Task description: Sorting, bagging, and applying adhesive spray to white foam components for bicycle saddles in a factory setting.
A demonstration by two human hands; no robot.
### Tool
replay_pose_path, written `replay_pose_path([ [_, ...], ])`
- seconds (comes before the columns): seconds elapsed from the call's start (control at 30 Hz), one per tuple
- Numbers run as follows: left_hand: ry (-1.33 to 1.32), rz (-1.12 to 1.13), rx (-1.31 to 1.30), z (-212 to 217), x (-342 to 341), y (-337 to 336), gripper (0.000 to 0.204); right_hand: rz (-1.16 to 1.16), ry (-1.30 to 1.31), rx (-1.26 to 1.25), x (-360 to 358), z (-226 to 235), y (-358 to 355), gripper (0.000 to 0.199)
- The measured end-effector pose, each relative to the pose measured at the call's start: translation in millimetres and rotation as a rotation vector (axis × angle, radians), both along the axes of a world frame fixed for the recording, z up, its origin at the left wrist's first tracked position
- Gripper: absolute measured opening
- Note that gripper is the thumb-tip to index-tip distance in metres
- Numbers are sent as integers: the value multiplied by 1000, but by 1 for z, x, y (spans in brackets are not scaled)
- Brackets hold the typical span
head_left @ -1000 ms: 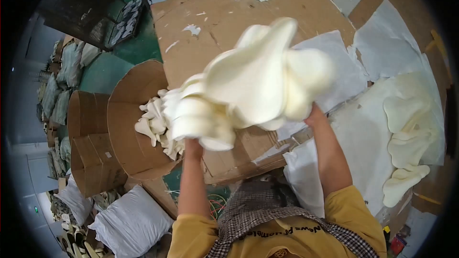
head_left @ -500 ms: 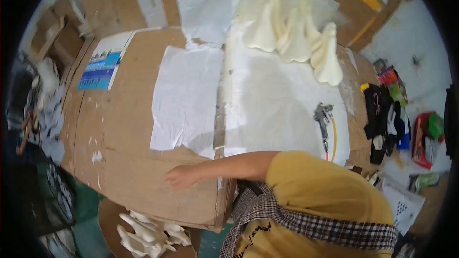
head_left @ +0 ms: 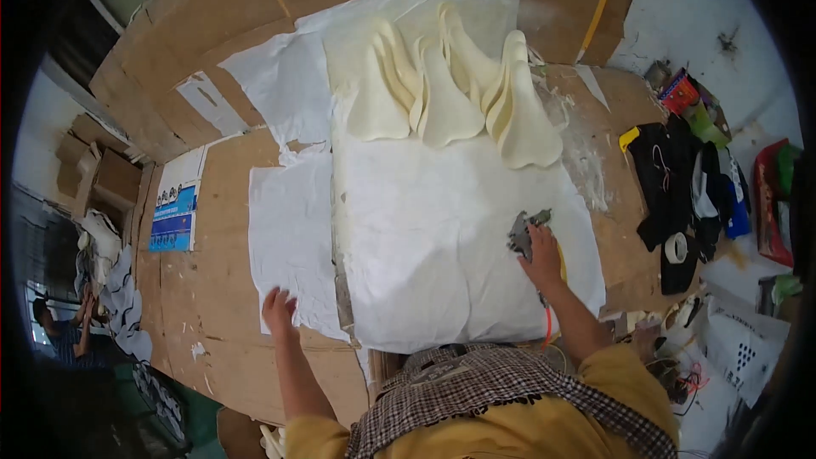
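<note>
My right hand is over a grey metal spray gun on the white sheet, its fingers around the gun's body. The palm hides much of the handle. Below the wrist shows a red-orange hose end. My left hand is above the lower edge of a smaller white cloth, fingers loosely bent and apart, holding nothing. Farther back on the sheet stand several cream, smooth, flared pieces, nested in groups with their wide ends toward me.
Cardboard covers the table, with a cardboard wall behind. Black cloth items and a tape roll lie at the right. A blue-and-white printed sheet is at the left. Another person is at the far left.
My right hand has come into view and onto the spray gun. My left hand has moved up from the bare cardboard to the small cloth. The view has shifted, and the lower box is mostly hidden.
</note>
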State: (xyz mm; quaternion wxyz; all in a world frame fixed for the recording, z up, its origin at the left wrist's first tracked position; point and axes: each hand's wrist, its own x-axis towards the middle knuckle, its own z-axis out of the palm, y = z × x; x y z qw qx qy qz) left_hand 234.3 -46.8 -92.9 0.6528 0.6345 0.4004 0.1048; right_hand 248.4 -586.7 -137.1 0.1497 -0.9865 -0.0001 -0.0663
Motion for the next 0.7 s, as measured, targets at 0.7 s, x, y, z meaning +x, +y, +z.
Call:
replay_pose_path([
  [0.7,56,-601,833,7,495,-211,50,-100,249,1207,44,197,31,54],
])
